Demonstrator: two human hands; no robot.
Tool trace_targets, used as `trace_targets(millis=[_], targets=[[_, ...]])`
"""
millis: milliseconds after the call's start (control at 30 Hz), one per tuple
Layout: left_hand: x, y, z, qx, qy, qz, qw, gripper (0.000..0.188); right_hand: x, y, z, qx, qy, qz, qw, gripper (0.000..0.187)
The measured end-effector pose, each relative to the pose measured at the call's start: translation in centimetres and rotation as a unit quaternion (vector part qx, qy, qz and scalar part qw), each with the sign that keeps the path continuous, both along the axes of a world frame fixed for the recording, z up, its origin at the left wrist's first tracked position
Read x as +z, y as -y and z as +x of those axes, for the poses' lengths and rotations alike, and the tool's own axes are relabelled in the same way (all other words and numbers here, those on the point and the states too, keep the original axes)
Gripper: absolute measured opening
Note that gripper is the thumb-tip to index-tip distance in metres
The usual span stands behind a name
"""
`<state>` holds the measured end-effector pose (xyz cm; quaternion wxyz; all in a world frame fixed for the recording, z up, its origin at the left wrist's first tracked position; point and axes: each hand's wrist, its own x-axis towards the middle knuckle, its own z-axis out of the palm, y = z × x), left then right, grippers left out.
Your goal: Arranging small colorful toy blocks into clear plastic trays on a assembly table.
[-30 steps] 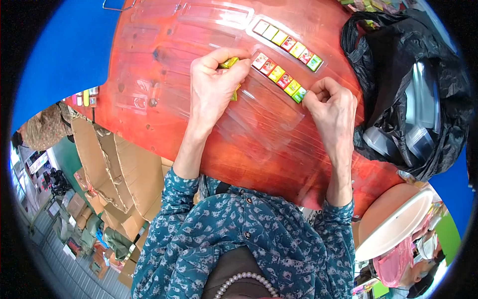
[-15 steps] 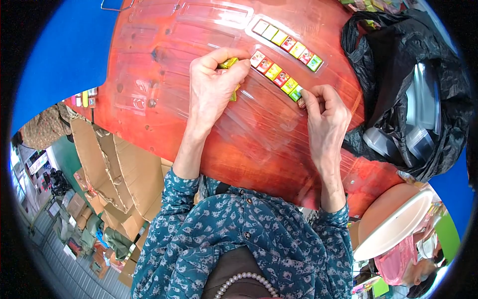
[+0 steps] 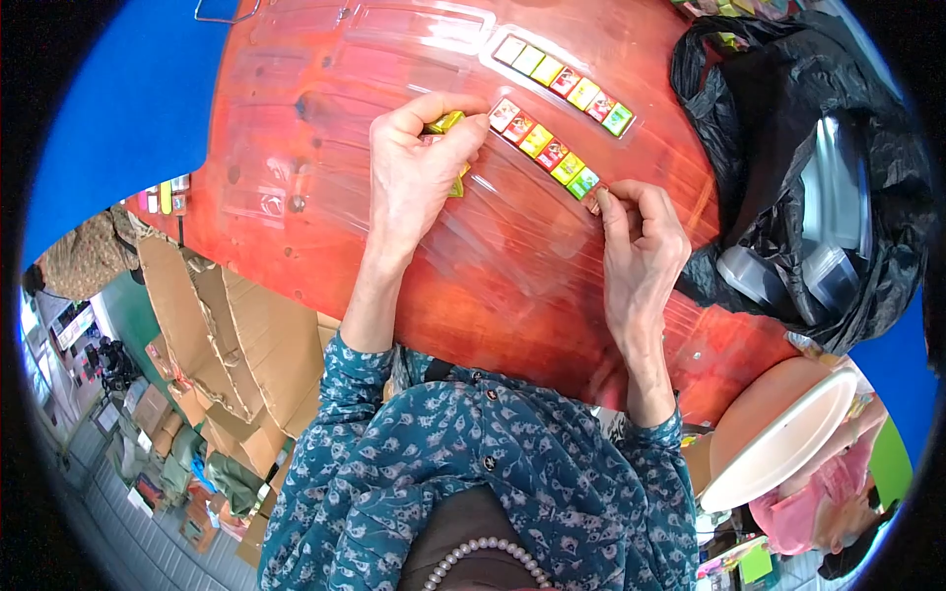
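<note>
A row of small square coloured packets, red, yellow and green, lies on the red table before me. My left hand is closed round several small yellow packets, its thumb and index fingertip at the row's upper left end. At the lower right end, the thumb and fingers of my right hand pinch a small reddish-brown packet against the green one. Farther off, a similar row of packets sits in a narrow clear plastic tray. Fingers partly hide the packets in my left hand.
Clear plastic trays lie at the far side of the red table. A black plastic bag with clear containers stands at the right. Open cardboard is at the lower left, a pale oval basin at the lower right, near a person in pink.
My right fingers have shifted slightly, and the reddish-brown packet at the row's end shows more. My left hand keeps its grip. The person in pink at the lower right has moved.
</note>
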<state>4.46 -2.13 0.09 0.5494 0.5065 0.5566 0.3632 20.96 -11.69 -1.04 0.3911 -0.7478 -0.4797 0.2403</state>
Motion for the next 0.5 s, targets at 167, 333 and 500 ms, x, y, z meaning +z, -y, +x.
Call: trace_targets(millis=[167, 333, 500], targets=[[-0.2, -0.1, 0.1, -0.002, -0.001, -0.01, 1.0, 0.015, 0.4, 0.1, 0.0, -0.017, -0.001, -0.01, 1.0, 0.005], [-0.1, 0.3, 0.0, 0.004, -0.002, -0.003, 1.0, 0.016, 0.4, 0.4, -0.1, -0.026, -0.014, -0.023, 0.999, 0.005], [0.0, 1.1, -0.5, -0.002, -0.002, -0.011, 1.0, 0.017, 0.4, 1.2, -0.5, -0.04, -0.017, -0.03, 0.999, 0.005]])
